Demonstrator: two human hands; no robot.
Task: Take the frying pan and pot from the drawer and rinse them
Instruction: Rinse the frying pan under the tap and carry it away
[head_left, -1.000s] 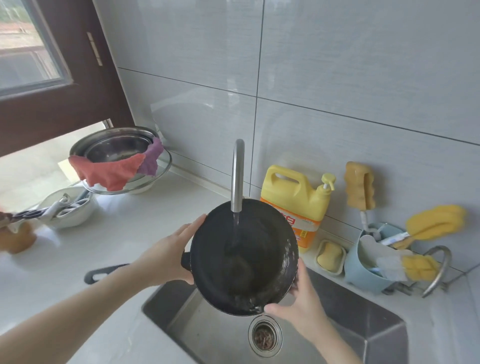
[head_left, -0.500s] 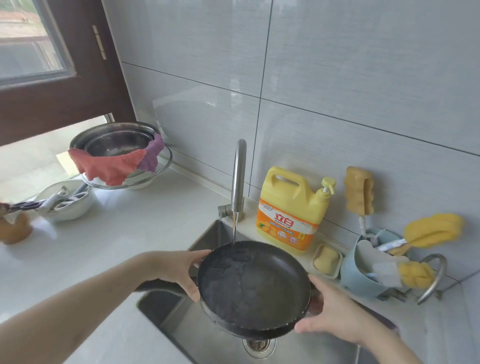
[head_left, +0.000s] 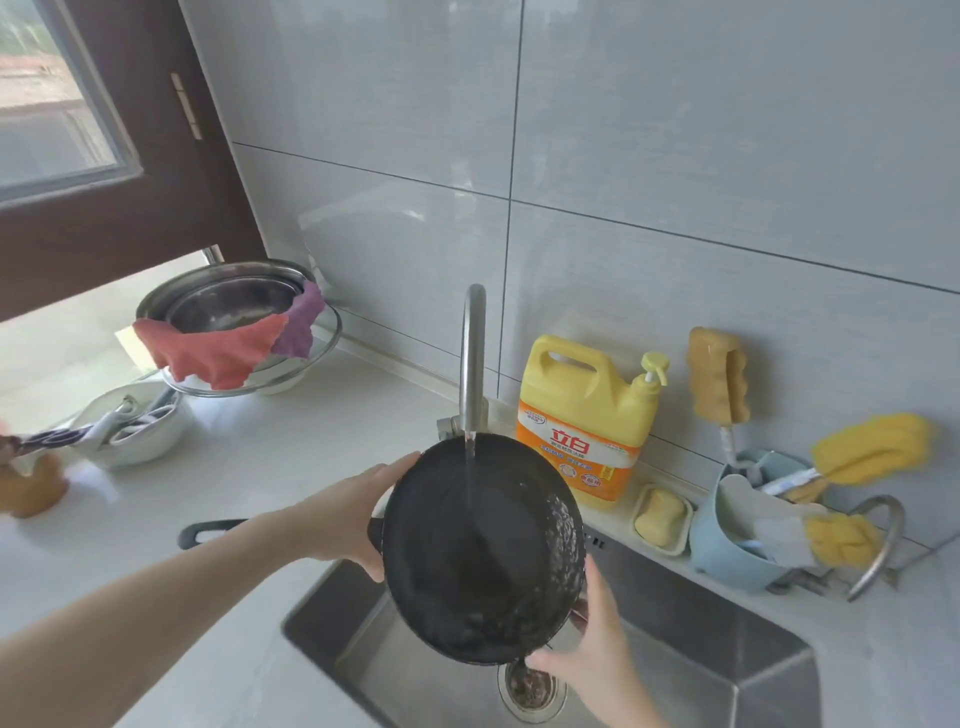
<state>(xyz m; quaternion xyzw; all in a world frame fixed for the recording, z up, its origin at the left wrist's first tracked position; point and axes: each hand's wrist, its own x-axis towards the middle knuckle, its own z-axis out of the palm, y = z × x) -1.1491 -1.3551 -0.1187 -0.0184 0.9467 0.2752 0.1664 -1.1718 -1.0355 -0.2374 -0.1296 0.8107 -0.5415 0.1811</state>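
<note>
A black frying pan (head_left: 483, 551) is tilted steeply toward me over the steel sink (head_left: 675, 639), under the tap (head_left: 472, 358). A thin stream of water runs onto its inner face and drips off the low edge above the drain (head_left: 531, 688). My left hand (head_left: 343, 519) grips the pan's left rim where the handle (head_left: 208, 532) joins it. My right hand (head_left: 587, 649) holds the lower right rim from behind. No pot is in my hands; nested steel vessels (head_left: 234, 306) stand at the back left.
A yellow detergent jug (head_left: 587, 415) stands right behind the pan. Beside it are a soap dish (head_left: 661, 517) and a blue caddy (head_left: 737, 540) with sponges and brushes. A red and purple cloth (head_left: 223, 348) drapes over the steel vessels. A white bowl (head_left: 130, 431) holds utensils.
The pan was lying nearly flat and low over the sink half a second ago; now it is raised and tipped up toward me again, and water pours off its lower edge.
</note>
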